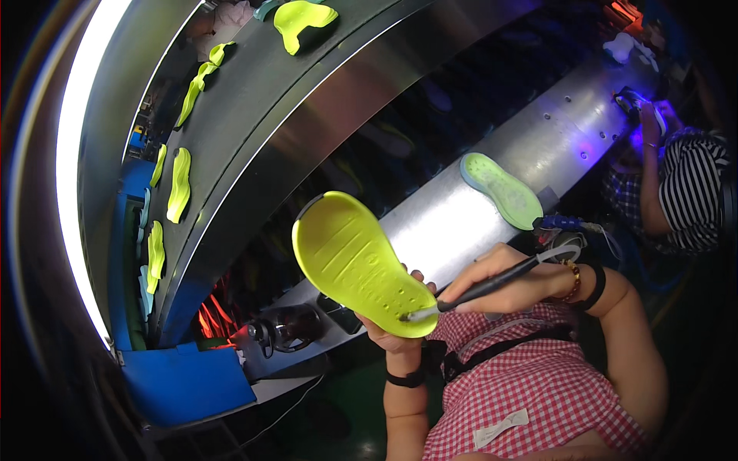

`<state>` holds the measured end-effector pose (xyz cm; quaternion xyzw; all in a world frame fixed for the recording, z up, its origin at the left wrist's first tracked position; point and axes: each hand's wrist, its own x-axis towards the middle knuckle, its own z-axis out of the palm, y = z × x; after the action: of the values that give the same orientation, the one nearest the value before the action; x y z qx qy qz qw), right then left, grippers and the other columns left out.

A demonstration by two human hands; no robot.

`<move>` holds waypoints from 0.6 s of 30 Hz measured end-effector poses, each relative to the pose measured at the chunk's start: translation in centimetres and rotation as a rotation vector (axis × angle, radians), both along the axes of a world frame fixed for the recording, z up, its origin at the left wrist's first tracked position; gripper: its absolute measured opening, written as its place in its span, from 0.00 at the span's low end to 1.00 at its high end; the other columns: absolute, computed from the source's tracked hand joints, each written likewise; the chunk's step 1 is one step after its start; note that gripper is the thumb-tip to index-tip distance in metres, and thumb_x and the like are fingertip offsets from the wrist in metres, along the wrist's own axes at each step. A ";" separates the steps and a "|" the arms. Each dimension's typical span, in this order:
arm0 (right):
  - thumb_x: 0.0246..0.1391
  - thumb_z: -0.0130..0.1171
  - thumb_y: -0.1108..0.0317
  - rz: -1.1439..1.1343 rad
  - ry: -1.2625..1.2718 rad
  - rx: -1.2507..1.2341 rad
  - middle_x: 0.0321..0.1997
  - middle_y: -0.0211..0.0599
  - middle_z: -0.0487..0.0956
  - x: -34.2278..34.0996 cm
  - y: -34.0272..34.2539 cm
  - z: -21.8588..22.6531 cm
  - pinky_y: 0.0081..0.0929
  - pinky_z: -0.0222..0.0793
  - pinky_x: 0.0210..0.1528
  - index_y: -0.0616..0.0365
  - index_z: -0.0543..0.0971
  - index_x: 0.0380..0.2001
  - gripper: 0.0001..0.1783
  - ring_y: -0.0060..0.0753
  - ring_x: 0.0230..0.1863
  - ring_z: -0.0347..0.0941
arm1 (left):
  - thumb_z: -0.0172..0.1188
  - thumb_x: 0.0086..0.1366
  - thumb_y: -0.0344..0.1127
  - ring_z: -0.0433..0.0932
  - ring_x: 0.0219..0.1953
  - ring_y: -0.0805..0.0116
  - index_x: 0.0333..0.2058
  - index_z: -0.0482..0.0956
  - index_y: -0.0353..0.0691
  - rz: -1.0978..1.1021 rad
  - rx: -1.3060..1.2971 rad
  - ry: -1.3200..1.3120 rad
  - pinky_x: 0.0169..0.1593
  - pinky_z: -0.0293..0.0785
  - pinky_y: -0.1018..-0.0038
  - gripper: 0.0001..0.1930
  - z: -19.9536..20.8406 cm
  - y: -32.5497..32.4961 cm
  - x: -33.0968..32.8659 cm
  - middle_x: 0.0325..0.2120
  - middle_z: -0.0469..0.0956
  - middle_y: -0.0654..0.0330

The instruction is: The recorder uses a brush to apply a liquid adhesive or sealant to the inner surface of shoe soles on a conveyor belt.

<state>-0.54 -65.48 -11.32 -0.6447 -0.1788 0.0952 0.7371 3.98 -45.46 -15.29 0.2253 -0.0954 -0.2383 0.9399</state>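
A bright yellow-green shoe sole piece (350, 250) is held tilted in front of me, its wide end up and to the left. My left hand (392, 336) grips it from behind at the narrow end, most of the fingers hidden by the piece. In my right hand (511, 278) is a glue brush (496, 283) with a black handle, a grey tube curving off its rear end. The brush's pale tip touches the sole piece's face near the narrow end. A pale green sole piece with a bluish rim (511, 197) lies on the metal bench beyond my right hand.
A dark conveyor belt (257, 115) curves across the far left, carrying several yellow-green pieces (179, 184). The shiny metal bench (430, 223) runs diagonally to the upper right, where another person in a striped top (692, 188) works. A blue box (181, 384) stands at lower left.
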 end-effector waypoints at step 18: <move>0.46 0.56 0.74 0.368 -0.294 -0.076 0.39 0.44 0.77 1.7 -3.6 0.6 0.27 0.69 0.43 0.62 0.76 0.37 0.12 0.38 0.41 0.74 | 0.45 0.63 0.44 0.71 0.48 0.61 0.54 0.58 0.29 -0.716 0.720 0.334 0.50 0.68 0.70 0.27 4.2 1.3 1.8 0.47 0.69 0.49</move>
<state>1.12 -69.09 -10.76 -0.6356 -0.3948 0.1399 0.6485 5.79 -44.13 -11.14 0.4459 0.0722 -0.5943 0.6654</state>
